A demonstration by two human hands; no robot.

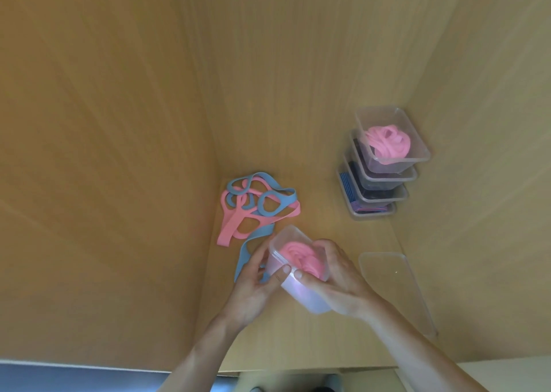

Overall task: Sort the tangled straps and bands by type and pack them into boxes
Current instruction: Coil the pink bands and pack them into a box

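From the head view I count five clear plastic boxes, one loose lid and one tangle. One small clear plastic box (301,294) is tilted above the tan wooden table (298,341), held between both hands, with a coil of pink bands (301,257) inside. My left hand (256,287) grips its left wall, fingers curled, thumb on the rim. My right hand (340,278) wraps the right wall, fingers curled over the far edge. A stack of four clear boxes (384,177) stands well apart at the right; the top one holds pink bands. A tangle of pink and blue flat bands (253,209) lies left of the held box. One clear flat lid (393,287) lies just right of my right hand.
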